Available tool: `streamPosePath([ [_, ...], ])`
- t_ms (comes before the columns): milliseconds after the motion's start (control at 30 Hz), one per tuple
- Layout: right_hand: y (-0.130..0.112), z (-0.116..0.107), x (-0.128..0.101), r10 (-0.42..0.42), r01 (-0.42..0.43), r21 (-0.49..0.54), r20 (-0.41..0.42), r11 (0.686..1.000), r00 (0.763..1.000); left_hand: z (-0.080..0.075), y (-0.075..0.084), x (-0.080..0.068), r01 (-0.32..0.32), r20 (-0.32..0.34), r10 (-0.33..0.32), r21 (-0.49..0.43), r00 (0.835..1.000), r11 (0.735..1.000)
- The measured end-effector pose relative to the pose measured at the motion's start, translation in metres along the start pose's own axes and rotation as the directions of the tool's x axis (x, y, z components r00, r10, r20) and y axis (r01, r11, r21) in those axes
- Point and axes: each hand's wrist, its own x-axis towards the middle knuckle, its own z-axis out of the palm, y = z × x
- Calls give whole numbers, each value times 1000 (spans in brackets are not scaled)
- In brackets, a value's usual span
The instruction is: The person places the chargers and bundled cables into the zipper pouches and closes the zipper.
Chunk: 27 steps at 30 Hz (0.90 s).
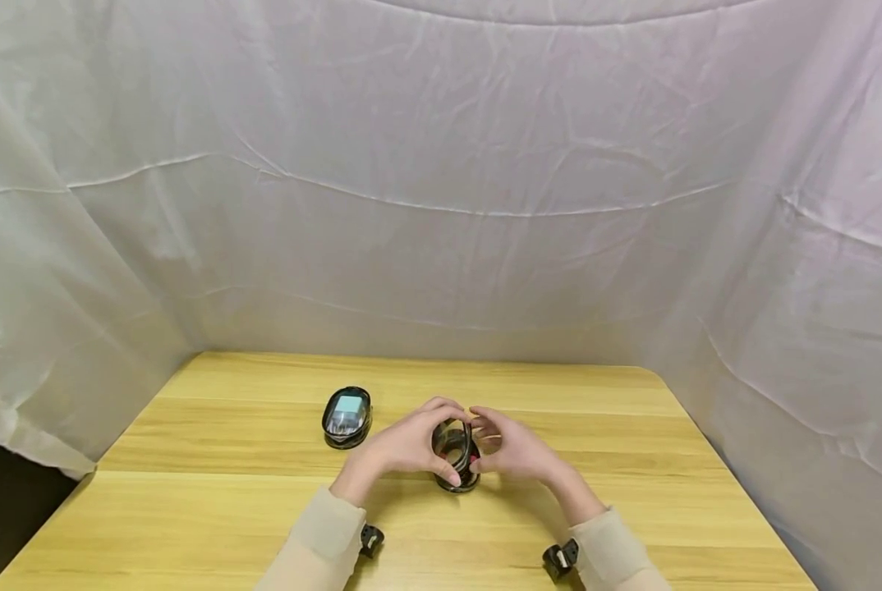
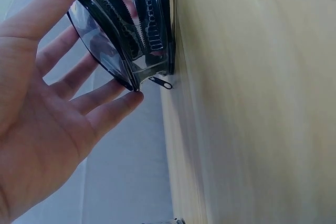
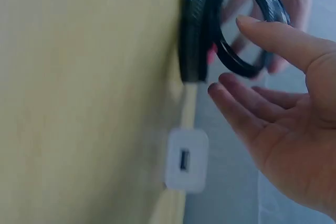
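In the head view my left hand (image 1: 411,439) grips the raised flap of a clear zip pouch (image 1: 456,486) with black trim. Its thumb lies along the near side and its fingers reach round the far side. The left wrist view shows the pouch (image 2: 152,30) unzipped, its zip pull (image 2: 160,82) hanging at the lower end. My right hand (image 1: 515,447) is at the pouch's right side, fingers spread and relaxed, holding nothing. In the right wrist view its thumb overlaps the ring-like black rim (image 3: 244,72). A small pink bit (image 3: 211,54) shows between the pouch's two halves.
A second oval clear pouch with black trim (image 1: 346,417), a pale square item inside, lies on the wooden table (image 1: 249,509) to the left. A white USB charger block (image 3: 187,160) stands near my right hand. Pale cloth (image 1: 441,263) hangs behind and at both sides.
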Motion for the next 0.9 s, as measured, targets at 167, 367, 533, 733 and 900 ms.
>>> streamPosePath([
  [167, 2, -19, -7, -37, 37, 22, -38, 999, 999, -3, 0, -3, 18, 10, -18, -9, 1000, 1000],
  [367, 13, -39, -14, -48, 46, -34, -68, 998, 997, -4, 1, -4, 14, 12, -14, 2, 1000, 1000],
  [533, 25, -49, -21, 7, -9, -71, -25, 997, 1000, -3, 1, -3, 4, 13, -5, 14, 1000, 1000],
  [733, 36, -54, -25, 28, -26, -46, 28, 999, 999, -2, 2, -2, -2, 16, 2, 20, 1000, 1000],
  [900, 42, -55, -25, 12, -5, -80, 85, 997, 996, -1, 1, -1, 0, 13, -1, 16, 1000, 1000],
])
